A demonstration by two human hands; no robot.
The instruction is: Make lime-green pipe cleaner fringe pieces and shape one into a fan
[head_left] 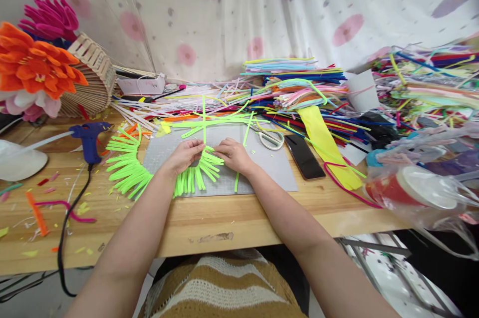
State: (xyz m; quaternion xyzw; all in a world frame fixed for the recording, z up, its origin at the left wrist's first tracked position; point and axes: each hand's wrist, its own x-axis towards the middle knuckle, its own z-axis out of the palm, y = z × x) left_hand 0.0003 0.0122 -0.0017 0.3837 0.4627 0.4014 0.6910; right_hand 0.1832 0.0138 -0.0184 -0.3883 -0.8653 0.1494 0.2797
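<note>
A long fringe of bright green pipe cleaners (129,164) curves across the grey cutting mat (277,173) and the wood to its left. At the fringe's right end, my left hand (187,155) pinches a green pipe cleaner (204,117) that stands up from the fingertips. Close beside it, my right hand (232,153) has its fingers pressed together on the fringe's end. Loose green pipe cleaners lie behind both hands, and another passes under my right hand. Scissors (270,139) with white handles rest at the mat's right edge.
A blue glue gun (90,139) stands at the left, its black cord hanging over the table edge. A phone (305,156) lies right of the mat, near a yellow strip (329,146). Piled pipe cleaners (299,88) fill the back. A basket (90,76) with fuzzy flowers is back left.
</note>
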